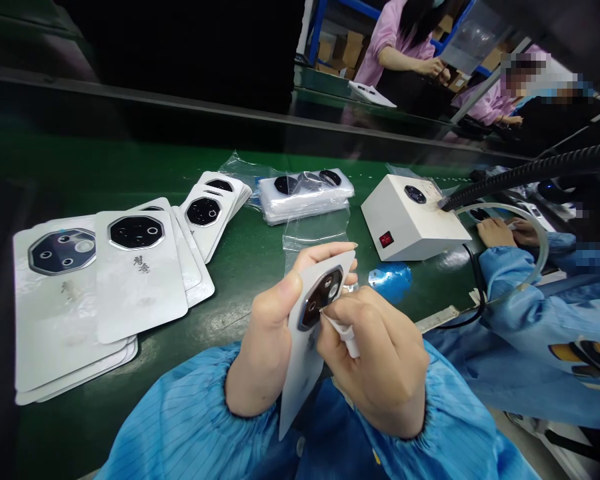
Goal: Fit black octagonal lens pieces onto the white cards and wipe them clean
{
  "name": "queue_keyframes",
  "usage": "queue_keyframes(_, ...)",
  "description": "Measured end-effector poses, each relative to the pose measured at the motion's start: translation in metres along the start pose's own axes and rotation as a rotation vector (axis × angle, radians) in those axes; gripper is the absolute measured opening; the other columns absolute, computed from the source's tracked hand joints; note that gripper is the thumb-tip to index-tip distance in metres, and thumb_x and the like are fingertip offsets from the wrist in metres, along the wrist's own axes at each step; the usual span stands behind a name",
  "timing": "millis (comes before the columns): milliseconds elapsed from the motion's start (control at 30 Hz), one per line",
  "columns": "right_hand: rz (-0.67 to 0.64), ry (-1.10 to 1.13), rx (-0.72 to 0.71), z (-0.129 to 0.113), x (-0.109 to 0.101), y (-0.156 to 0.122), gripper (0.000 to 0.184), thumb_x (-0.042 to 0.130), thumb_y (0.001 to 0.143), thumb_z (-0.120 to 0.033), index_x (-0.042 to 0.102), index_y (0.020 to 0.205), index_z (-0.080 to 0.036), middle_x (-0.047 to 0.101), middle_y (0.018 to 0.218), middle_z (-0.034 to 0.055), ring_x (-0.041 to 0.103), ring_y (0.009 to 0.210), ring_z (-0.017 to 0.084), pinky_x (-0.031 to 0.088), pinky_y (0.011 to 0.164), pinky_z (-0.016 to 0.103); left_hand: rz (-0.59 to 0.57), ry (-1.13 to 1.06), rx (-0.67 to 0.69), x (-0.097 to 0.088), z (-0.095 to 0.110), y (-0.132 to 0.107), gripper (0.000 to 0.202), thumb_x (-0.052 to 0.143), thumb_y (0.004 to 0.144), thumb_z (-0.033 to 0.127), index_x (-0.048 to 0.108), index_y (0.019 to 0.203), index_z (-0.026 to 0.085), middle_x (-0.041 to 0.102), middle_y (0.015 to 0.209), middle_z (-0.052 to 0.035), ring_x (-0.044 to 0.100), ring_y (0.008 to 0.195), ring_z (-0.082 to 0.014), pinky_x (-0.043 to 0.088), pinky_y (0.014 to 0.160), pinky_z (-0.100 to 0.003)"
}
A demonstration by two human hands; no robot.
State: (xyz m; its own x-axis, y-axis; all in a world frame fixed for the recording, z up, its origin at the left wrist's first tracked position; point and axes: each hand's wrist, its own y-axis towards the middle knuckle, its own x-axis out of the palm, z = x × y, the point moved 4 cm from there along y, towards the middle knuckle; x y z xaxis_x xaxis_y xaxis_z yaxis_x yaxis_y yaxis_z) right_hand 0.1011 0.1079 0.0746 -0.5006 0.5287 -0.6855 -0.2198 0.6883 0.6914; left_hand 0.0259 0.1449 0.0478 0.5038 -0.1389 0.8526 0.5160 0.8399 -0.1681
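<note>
**A:** Live at the green belt (240,327), 2 bare hands up front, blue sleeves (180,427) at both wrists. Left hand first?

**B:** Left hand (273,320) closed around a white phone back cover (300,393)! Thumb on the front face, fingertips (330,255) curling up from behind the top edge.

**A:** And the right?

**B:** Right hand (375,357) curled tight, pinching a small white stick (347,337), tip right on the lower rim of the dark camera window (321,298).

**A:** Cover's position against the hands?

**B:** Squarely between the 2 hands, tilted, camera window up toward the head camera, lower end poking down just past the left wrist.

**A:** Left of the left hand?

**B:** Overlapping piles of matching white covers (135,273), flat on the belt, well apart from the fingers. Straight ahead of the hands, a clear-bagged stack (305,193), with a loose plastic bag (315,230) just in front.

**A:** Right of the right hand?

**B:** Scrap of blue film (390,281) just beyond the knuckles. Farther on, a white box (410,217) with 1 red rocker switch (386,239), a black corrugated hose (530,170) running to its top. Past that, a co-worker's hands (495,233) in blue sleeves, beside a clear tube (510,212).
</note>
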Motion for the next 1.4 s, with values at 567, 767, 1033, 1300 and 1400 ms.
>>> queue_keyframes(567,-0.050,0.013,-0.033,0.0004,-0.0022,0.0024,0.010,0.051,0.083,-0.008,0.051,0.078,-0.017,0.054,0.065,0.0004,0.054,0.062,0.012,0.045,0.057,0.025,-0.008,-0.028,-0.039,0.0010,0.0008,0.0023,0.048,0.054,0.067,0.047,0.060,0.105,0.018,0.060,0.081,-0.0041,0.059,0.078,-0.0188,0.046,0.076,-0.030)
queue_keyframes(767,-0.119,0.030,-0.062,0.0017,-0.0047,0.0061,0.014,0.049,0.081,-0.003,0.051,0.075,-0.016,0.053,0.062,0.0008,0.049,0.059,0.012,0.044,0.055,0.025,0.004,-0.035,-0.064,0.0017,-0.0003,0.0016,0.052,0.058,0.063,0.049,0.060,0.105,0.018,0.057,0.081,-0.0037,0.054,0.075,-0.0181,0.044,0.076,-0.033)
queue_keyframes(1033,-0.130,0.053,-0.166,0.0034,-0.0038,0.0048,0.012,0.047,0.080,-0.004,0.053,0.081,-0.015,0.053,0.064,0.0034,0.047,0.061,0.015,0.045,0.056,0.030,-0.023,-0.057,-0.035,0.0001,-0.0025,0.0067,0.047,0.055,0.066,0.050,0.066,0.098,0.017,0.062,0.081,-0.0047,0.058,0.079,-0.0211,0.042,0.083,-0.036)
queue_keyframes(1300,-0.087,0.007,-0.136,0.0013,-0.0044,-0.0002,0.010,0.048,0.082,-0.005,0.052,0.082,-0.014,0.056,0.068,0.0051,0.052,0.066,0.017,0.048,0.063,0.032,-0.017,-0.064,-0.049,-0.0004,-0.0030,0.0061,0.048,0.055,0.066,0.050,0.066,0.099,0.016,0.063,0.082,-0.0045,0.061,0.079,-0.0207,0.043,0.084,-0.034)
queue_keyframes(1400,-0.090,-0.032,-0.114,0.0006,-0.0032,-0.0016,0.009,0.047,0.083,-0.008,0.052,0.082,-0.016,0.054,0.068,0.0040,0.050,0.065,0.016,0.047,0.063,0.031,-0.016,-0.053,-0.036,-0.0005,-0.0027,0.0058,0.048,0.055,0.066,0.050,0.066,0.099,0.017,0.062,0.082,-0.0041,0.060,0.079,-0.0204,0.044,0.082,-0.033)
